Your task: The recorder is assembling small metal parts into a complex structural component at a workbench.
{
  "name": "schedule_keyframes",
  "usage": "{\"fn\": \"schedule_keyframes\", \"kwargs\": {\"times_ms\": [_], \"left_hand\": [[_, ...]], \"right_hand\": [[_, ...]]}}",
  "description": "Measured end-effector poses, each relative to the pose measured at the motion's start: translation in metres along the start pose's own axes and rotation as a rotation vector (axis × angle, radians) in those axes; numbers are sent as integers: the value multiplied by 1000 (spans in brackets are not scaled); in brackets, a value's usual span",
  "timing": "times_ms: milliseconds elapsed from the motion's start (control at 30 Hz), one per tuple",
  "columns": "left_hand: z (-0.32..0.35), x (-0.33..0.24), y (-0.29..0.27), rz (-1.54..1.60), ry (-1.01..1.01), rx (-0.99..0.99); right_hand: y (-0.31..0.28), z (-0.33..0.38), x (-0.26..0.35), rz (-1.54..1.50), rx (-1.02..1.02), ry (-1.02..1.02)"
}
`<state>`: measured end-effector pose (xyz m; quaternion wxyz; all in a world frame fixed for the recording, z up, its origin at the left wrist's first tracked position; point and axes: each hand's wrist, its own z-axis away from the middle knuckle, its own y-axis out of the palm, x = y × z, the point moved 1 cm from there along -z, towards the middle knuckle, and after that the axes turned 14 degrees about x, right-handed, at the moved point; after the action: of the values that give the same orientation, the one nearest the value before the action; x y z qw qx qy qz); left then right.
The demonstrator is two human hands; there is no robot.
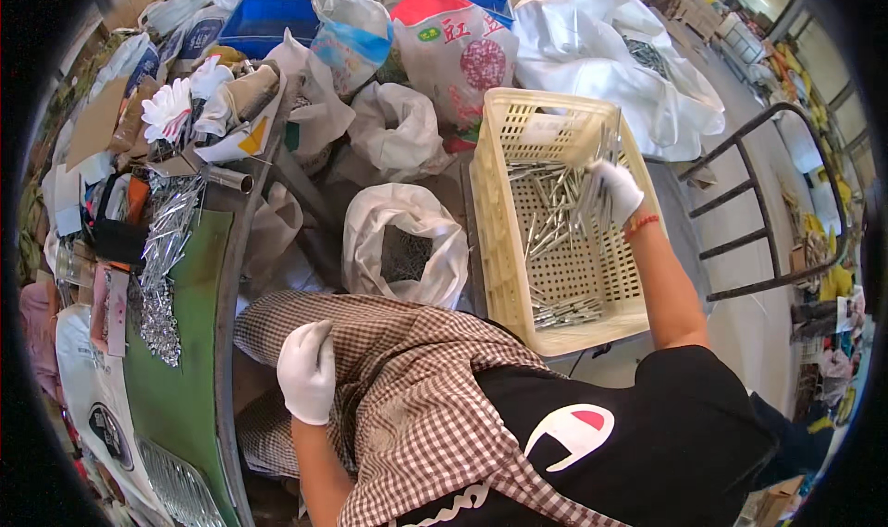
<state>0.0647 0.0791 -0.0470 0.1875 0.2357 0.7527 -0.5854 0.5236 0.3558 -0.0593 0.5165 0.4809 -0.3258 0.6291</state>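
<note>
While the white-gloved right hand (614,190) is closing around a bundle of thin silvery metal rods (592,171) over the cream perforated plastic crate (499,240) collecting them, the gloved left hand (307,370) is resting loosely curled, empty, on the brown checked cloth (416,379) at near left.

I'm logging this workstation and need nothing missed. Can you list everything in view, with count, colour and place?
Slotted crate: one, cream, centre right.
Metal rods: many, silver, loose in the crate.
Open sack: one, white, left of the crate.
Printed sack: one, white and red, top centre.
Bins: two, blue, top.
Work table: one, green, left.
Metal parts: a heap, silver, on the table.
Rack: one, dark metal, right.
Checked cloth: one, brown and white, on the lap.
Left hand: white glove, resting on the cloth.
Right hand: white glove, holding rods over the crate.
</note>
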Motion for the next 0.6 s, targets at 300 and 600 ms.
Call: {"fn": "schedule_keyframes", "kwargs": {"times_ms": [300,600], "left_hand": [[-1,-33,-1,181,-20,-48],[89,-31,-42,-357,-352,-355]], "right_hand": [[242,20,54,-404,673,-110],[411,86,-40,-52,1500,577]]}}
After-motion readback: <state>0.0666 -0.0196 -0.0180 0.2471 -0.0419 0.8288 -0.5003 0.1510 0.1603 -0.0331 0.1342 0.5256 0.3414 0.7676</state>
